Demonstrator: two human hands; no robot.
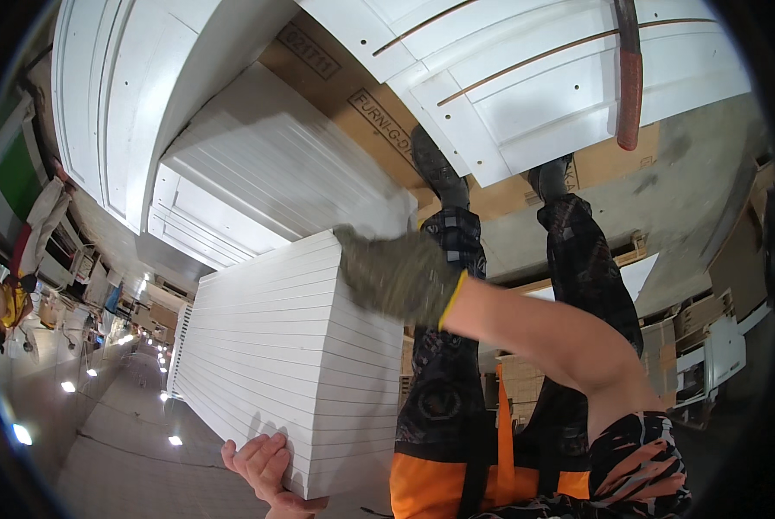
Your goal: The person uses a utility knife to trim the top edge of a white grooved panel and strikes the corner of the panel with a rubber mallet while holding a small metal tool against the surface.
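A tall stack of white panels (258, 329), its sides lined by the board edges, stands in front of me to the left. My left hand (271, 467) is bare and curls its fingers around the stack's lower corner. My right hand (396, 275) wears a dark green work glove with a yellow cuff and is at the stack's upper corner. Motion blurs the glove, so its finger shape is unclear. Beyond the stack, another white pile of grooved panels (275, 156) lies beside white framed panels (206, 216).
Brown printed cardboard (335, 86) lies under the white pieces near my shoes (439, 169). White drilled panels (526, 95) lie at the top, with a red-handled tool (630, 95) over them. Another person (11, 298) is far left. Stacked boards (664, 346) stand at the right.
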